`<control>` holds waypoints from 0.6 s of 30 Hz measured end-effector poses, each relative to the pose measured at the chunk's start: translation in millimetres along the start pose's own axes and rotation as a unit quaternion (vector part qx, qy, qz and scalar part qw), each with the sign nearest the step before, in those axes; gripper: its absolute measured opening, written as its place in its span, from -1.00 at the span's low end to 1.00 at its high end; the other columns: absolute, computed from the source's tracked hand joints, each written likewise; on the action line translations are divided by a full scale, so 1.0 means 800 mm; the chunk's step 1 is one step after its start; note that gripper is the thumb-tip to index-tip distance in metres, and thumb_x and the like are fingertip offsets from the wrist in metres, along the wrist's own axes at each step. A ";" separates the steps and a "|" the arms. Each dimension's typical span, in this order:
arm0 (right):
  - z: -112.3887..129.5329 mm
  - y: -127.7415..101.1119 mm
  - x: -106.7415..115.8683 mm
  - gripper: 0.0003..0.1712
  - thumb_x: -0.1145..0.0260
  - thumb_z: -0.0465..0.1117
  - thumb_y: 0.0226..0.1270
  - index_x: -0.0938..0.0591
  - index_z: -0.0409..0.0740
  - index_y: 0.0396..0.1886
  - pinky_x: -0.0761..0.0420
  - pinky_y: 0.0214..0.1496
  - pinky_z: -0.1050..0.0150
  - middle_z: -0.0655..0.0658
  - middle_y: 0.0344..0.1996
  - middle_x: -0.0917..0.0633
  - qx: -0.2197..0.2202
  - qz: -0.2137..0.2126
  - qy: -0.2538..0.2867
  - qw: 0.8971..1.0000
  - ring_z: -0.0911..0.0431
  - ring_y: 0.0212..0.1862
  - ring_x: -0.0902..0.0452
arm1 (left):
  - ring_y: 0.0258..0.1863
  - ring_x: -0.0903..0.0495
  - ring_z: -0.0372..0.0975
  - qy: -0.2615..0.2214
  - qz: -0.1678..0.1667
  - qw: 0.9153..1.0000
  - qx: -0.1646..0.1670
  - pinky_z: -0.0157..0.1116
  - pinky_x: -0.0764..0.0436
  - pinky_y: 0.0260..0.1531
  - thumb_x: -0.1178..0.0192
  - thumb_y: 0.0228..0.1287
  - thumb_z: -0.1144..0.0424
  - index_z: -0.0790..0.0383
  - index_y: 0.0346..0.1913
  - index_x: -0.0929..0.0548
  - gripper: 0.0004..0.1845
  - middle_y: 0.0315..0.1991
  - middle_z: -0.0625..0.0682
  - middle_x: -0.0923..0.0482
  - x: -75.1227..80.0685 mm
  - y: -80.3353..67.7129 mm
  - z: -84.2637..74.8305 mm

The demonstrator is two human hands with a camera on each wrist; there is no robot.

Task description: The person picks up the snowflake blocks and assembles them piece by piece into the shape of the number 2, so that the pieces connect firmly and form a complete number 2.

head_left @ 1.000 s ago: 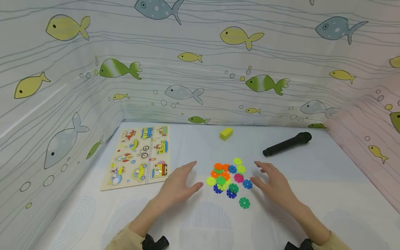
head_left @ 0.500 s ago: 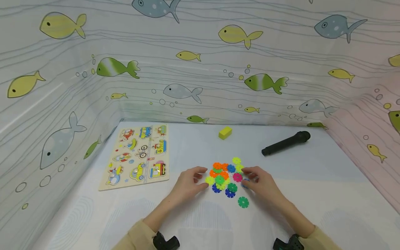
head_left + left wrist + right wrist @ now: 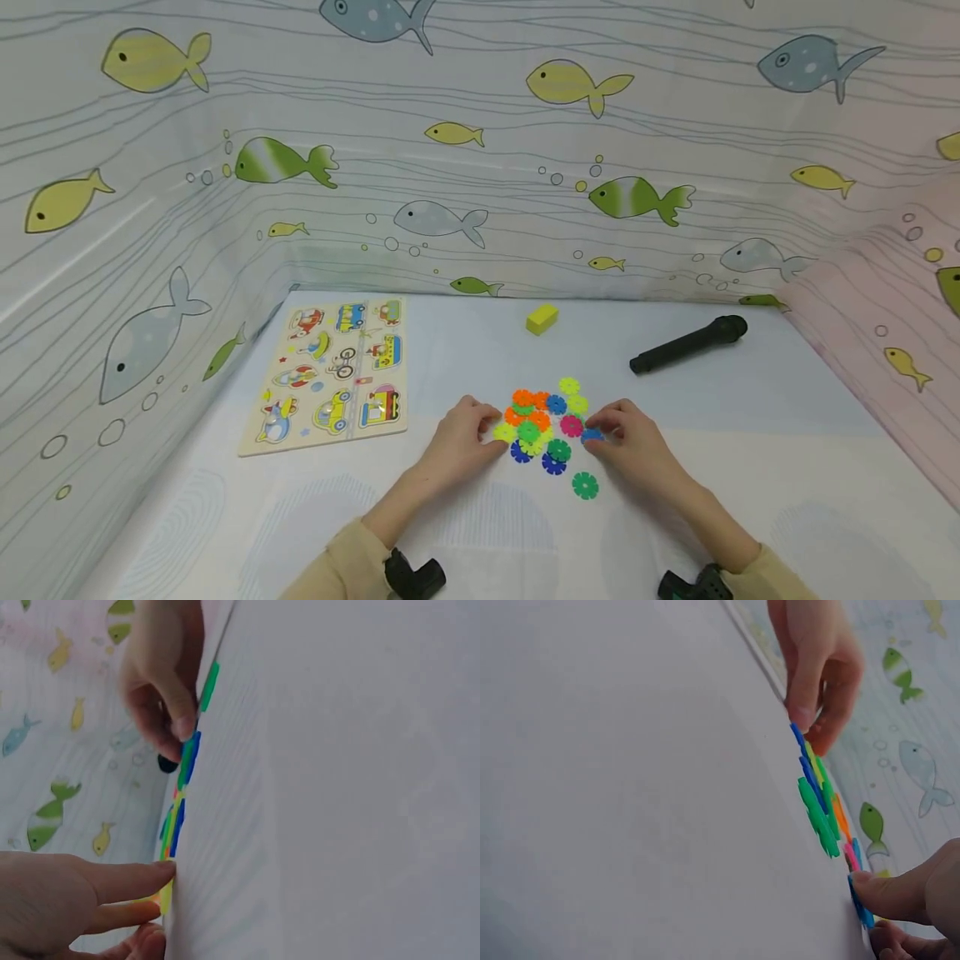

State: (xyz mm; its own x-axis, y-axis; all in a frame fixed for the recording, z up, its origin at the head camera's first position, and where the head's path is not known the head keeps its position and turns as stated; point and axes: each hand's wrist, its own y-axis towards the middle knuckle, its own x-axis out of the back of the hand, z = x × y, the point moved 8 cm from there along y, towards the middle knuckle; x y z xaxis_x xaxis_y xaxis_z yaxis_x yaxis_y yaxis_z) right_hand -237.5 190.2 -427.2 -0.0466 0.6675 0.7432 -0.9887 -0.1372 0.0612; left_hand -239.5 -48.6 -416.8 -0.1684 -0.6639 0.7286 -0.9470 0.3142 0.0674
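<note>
A loose pile of bright interlocking plastic discs (image 3: 528, 432) lies on the table in the head view, some overlapping. My left hand (image 3: 462, 439) is at the pile's left edge, thumb and fingertips around a yellow interlocking disc (image 3: 504, 433). That thumb meets the disc's rim in the left wrist view. On the other side my right hand (image 3: 633, 442) pinches a blue interlocking disc (image 3: 592, 436); its thumb (image 3: 877, 889) lies on the disc in the right wrist view. A single green disc (image 3: 585, 485) lies apart, nearer the person.
A wooden picture puzzle board (image 3: 326, 375) lies at the left. Farther back sits a yellow block (image 3: 542, 319), and a black microphone (image 3: 688, 344) lies at the back right. Fish-printed cloth walls (image 3: 480, 183) stand behind and on both sides.
Both hands have come inward from either side to the pile's edges, and their fingers have curled in toward the outer discs. The discs have stayed about where they were.
</note>
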 end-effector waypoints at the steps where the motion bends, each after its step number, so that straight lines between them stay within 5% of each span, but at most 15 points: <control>1: 0.000 0.000 0.000 -0.78 -0.48 -0.21 0.22 -0.74 -0.10 -0.14 -0.61 0.05 0.10 -0.08 -0.10 -0.59 0.005 -0.002 0.000 1.000 0.04 -0.03 -0.51 | -0.30 -0.38 -0.21 0.002 -0.001 1.000 0.000 -0.39 -0.41 -0.35 -0.38 0.24 0.25 0.34 0.07 -0.66 -0.63 -0.26 0.07 -0.43 -0.001 0.000 0.000; 8: -0.001 -0.004 -0.004 -0.75 -0.47 -0.24 0.23 -0.65 -0.12 -0.11 -0.61 0.11 0.08 -0.07 -0.15 -0.59 0.008 -0.010 0.019 1.000 0.05 -0.05 -0.52 | -0.32 -0.37 -0.21 0.010 -0.005 1.000 0.015 -0.40 -0.38 -0.38 -0.38 0.25 0.24 0.28 -0.04 -0.67 -0.73 -0.29 0.03 -0.38 -0.002 0.002 0.003; 13: -0.006 -0.006 -0.002 -0.75 -0.46 -0.23 0.25 -0.62 -0.10 -0.12 -0.55 -0.14 0.34 -0.02 -0.31 -0.59 -0.010 -0.017 0.041 0.999 0.10 -0.20 -0.45 | -0.34 -0.41 -0.23 -0.017 -0.011 1.000 0.009 -0.40 -0.43 -0.37 -0.38 0.25 0.27 0.26 -0.08 -0.60 -0.75 -0.29 0.02 -0.48 -0.002 0.001 0.002; 18: -0.004 -0.009 0.001 -0.77 -0.45 -0.19 0.28 -0.65 -0.10 -0.12 -0.52 -0.33 0.40 -0.04 -0.38 -0.63 -0.033 -0.042 0.085 0.995 0.11 -0.37 -0.50 | -0.37 -0.51 -0.27 -0.069 -0.028 0.997 0.002 -0.43 -0.55 -0.33 -0.28 0.32 0.32 0.21 -0.12 -0.59 -0.87 -0.32 -0.04 -0.60 0.000 -0.010 0.008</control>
State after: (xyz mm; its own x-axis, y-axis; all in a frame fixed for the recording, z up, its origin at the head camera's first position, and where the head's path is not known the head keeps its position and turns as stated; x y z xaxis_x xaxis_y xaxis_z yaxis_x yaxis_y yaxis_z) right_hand -230.5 194.4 -429.0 0.0192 0.7889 0.6142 -0.9970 -0.0310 0.0710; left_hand -233.4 -55.5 -421.3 -0.1502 -0.7676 0.6230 -0.9570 0.2711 0.1032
